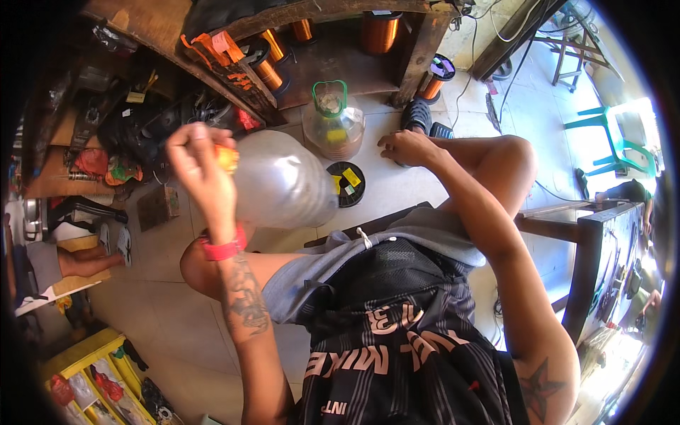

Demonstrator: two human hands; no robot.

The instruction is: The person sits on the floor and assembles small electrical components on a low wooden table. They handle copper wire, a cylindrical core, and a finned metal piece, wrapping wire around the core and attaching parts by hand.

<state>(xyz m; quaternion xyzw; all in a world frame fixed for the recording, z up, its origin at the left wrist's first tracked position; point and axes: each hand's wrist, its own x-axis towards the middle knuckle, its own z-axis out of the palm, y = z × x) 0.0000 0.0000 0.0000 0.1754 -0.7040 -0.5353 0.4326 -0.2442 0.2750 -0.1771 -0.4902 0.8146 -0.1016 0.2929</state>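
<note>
My left hand, with a red band on its wrist, is raised at the left. Its fingers are closed at the neck end of a large, cloudy plastic bottle, beside a small orange-yellow piece that looks like its cap. The bottle is tilted above the floor between my knees, its wide body pointing right. Over my right knee hangs my right hand, fingers loosely bent and nothing visible in them. Nearest to it stands a clear jug with a green handle. A black spool with yellow labels lies beside the tilted bottle.
Spools of copper wire stand on a wooden shelf ahead. Another copper spool is on the floor near my shoe. At right are a green plastic chair and a wooden bench. Another person's legs show at left, above a yellow rack.
</note>
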